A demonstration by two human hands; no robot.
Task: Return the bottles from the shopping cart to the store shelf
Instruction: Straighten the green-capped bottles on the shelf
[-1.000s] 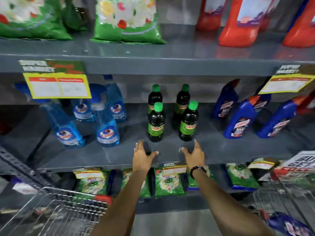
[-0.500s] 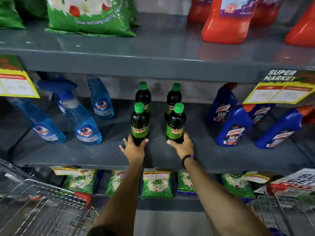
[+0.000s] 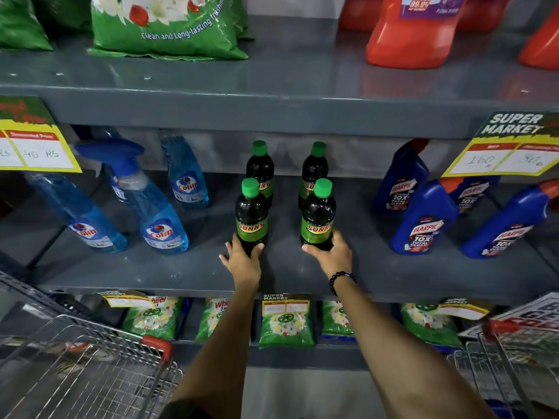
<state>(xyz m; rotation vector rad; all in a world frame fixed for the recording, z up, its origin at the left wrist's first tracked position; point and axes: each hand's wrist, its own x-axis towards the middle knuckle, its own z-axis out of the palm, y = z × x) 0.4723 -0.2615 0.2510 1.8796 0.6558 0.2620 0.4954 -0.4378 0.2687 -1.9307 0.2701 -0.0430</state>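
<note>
Several dark bottles with green caps and green "Sunny" labels stand upright on the grey middle shelf point(image 3: 193, 276). My left hand point(image 3: 243, 263) wraps the base of the front left bottle point(image 3: 251, 217). My right hand point(image 3: 331, 255), with a black bead bracelet on the wrist, grips the base of the front right bottle point(image 3: 318, 217). Two more bottles stand right behind: a back left bottle point(image 3: 260, 167) and a back right bottle point(image 3: 314, 170). A wire shopping cart point(image 3: 87, 367) is at the lower left.
Blue Colin spray bottles point(image 3: 157, 219) stand left of the dark bottles, blue Harpic bottles point(image 3: 423, 219) to the right. Green detergent bags point(image 3: 286, 328) fill the shelf below. Yellow price tags point(image 3: 508, 160) hang from the upper shelf. A second wire cart point(image 3: 511, 352) is at lower right.
My hands went from resting open at the shelf edge to gripping the bases of the two front bottles, which now stand closer to the back pair. The view shifted nearer to the shelf.
</note>
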